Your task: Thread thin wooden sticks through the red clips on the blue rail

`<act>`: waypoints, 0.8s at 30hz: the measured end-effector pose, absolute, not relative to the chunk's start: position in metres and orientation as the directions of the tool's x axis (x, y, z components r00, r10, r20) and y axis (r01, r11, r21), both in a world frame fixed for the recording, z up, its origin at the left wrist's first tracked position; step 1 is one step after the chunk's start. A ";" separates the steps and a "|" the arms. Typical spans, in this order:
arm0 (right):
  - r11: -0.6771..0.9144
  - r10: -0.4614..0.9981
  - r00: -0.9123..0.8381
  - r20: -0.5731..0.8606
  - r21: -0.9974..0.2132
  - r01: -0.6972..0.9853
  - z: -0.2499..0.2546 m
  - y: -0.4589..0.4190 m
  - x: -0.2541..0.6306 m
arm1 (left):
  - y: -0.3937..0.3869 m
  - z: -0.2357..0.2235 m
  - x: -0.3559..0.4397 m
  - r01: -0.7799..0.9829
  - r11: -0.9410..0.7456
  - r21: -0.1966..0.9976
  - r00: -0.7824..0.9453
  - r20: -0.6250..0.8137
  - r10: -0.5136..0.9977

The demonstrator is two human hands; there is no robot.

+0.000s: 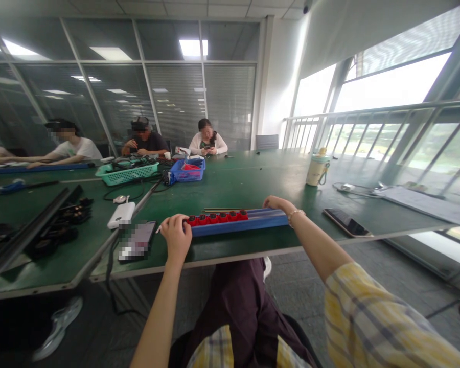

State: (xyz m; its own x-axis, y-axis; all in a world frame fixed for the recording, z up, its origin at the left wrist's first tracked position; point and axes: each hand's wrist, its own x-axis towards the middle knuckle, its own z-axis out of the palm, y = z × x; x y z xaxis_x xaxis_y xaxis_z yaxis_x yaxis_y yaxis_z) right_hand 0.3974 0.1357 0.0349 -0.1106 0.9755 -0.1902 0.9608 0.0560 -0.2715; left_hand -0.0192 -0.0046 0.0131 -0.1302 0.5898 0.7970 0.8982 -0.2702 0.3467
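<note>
A long blue channel (237,225) lies near the table's front edge. In its left and middle part sits a row of red holders (213,219) with small black square pieces in them; its right stretch shows a bare grey inside. My left hand (176,236) is closed around the channel's left end, by the first black piece, and a thin white tip shows beside its fingers. Over the right end bends my right hand (279,203), its fingers curled down on the far side, with the fingertips partly hidden. Thin brown sticks (222,210) lie just behind the channel.
To the left are a phone (138,241), a white power bank (121,215) and black strips (30,225). A green basket (128,175) and a blue basket (187,173) stand farther back. On the right are a bottle (317,168) and another phone (345,222). Several people sit opposite.
</note>
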 end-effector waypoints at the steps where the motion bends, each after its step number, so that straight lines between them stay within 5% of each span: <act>1: 0.048 0.975 -0.103 -0.195 -0.270 0.962 0.034 0.136 0.397 | -0.005 0.013 -0.019 0.898 -0.269 0.347 -0.132 0.797 0.590; 24: 0.030 0.979 -0.071 -0.191 -0.210 0.977 0.034 0.138 0.396 | -0.004 0.014 -0.018 0.896 -0.282 0.343 -0.126 0.805 0.580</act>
State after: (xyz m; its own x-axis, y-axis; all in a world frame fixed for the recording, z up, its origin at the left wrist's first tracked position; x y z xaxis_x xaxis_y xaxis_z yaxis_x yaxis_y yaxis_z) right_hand 0.3961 0.1384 0.0337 -0.0712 0.9790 -0.1912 0.9772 0.0300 -0.2103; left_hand -0.0182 -0.0043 0.0139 -0.1255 0.5798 0.8050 0.8962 -0.2819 0.3427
